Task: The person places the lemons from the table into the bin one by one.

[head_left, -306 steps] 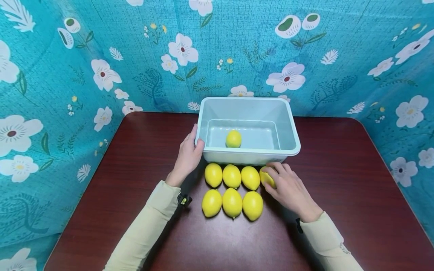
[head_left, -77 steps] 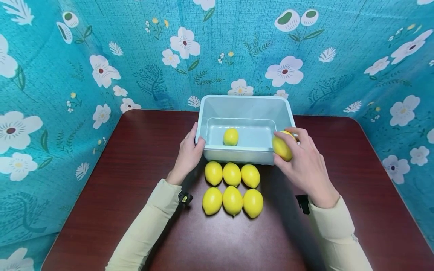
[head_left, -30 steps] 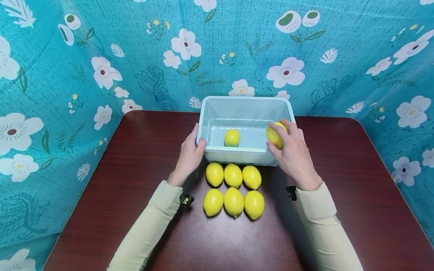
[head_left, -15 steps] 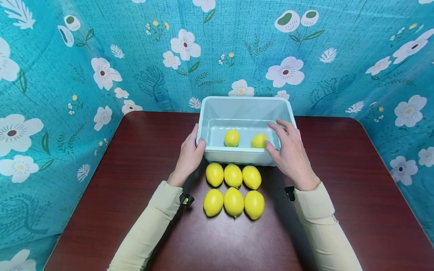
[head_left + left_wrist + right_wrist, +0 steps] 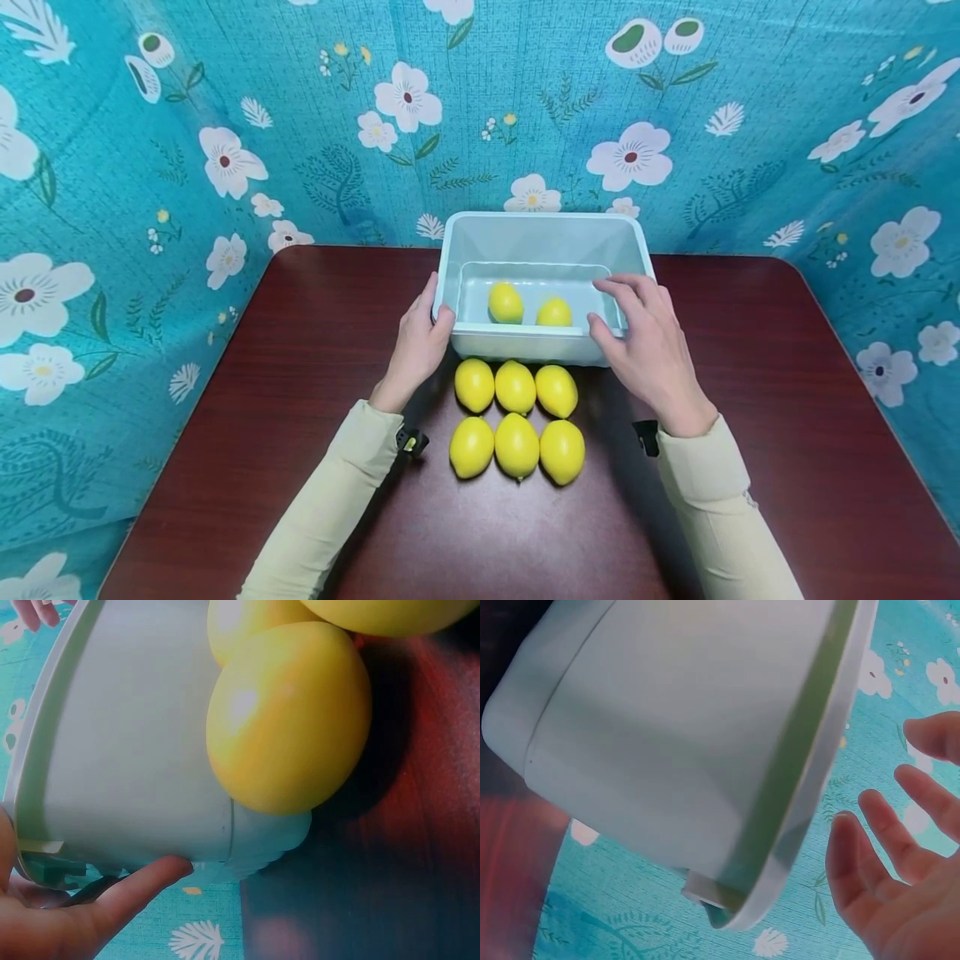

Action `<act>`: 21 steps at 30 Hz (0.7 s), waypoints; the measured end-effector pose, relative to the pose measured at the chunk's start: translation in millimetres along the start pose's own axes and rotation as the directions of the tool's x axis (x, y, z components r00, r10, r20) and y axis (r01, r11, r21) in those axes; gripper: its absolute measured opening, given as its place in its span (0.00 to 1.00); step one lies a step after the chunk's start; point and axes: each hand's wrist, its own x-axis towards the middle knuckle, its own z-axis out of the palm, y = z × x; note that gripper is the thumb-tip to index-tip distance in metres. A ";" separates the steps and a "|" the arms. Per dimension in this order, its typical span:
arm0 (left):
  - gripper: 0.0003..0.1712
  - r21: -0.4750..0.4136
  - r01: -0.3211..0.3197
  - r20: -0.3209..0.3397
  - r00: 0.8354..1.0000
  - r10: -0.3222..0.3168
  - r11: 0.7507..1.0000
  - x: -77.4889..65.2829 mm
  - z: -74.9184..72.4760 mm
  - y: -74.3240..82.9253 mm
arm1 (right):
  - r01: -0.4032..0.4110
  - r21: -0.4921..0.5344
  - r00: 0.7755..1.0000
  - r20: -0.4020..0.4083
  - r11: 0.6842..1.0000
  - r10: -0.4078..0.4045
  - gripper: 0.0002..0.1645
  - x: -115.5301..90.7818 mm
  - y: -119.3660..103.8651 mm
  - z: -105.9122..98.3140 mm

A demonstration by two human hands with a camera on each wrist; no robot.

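One lemon (image 5: 554, 312) rolled left, away from the half-spread right hand (image 5: 652, 358).

bin (image 5: 525, 345): smooth plastic; lemons (image 5: 517, 446): smooth, glossy; tabletop (image 5: 757, 358): glossy wood-look; backdrop (image 5: 495, 75): matt cloth

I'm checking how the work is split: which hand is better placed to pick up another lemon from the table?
Likely the right hand: it holds nothing and is near the rightmost lemon in the row beside the light blue bin. The left hand is occupied, gripping the bin's left end.
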 end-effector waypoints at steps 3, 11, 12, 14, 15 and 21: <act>0.36 -0.007 0.002 0.003 1.000 -0.002 1.000 0.1 0.5 -0.3 | 0.008 0.001 1.000 0.004 1.000 -0.008 0.23 -1.2 -3.0 -2.1; 0.36 -0.007 0.004 0.000 1.000 -0.004 1.000 0.7 0.8 -0.5 | 0.008 -0.004 1.000 0.016 1.000 -0.008 0.24 -7.8 -9.6 -8.2; 0.36 -0.007 0.005 0.001 1.000 -0.005 1.000 0.7 0.8 -0.5 | 0.005 -0.004 1.000 0.018 1.000 -0.005 0.24 -8.7 -10.3 -9.1; 0.36 -0.009 0.003 0.002 1.000 -0.003 1.000 0.4 0.7 -0.3 | 0.001 -0.004 1.000 0.020 1.000 -0.001 0.25 -10.5 -11.7 -11.0; 0.36 -0.011 0.003 0.003 1.000 -0.003 1.000 0.4 0.8 -0.4 | 0.000 -0.003 1.000 0.020 1.000 0.000 0.25 -11.5 -12.5 -12.0; 0.36 -0.011 -0.004 -0.001 1.000 0.004 1.000 0.1 1.6 -0.7 | 0.003 -0.008 1.000 0.026 1.000 -0.003 0.26 -17.2 -17.4 -16.9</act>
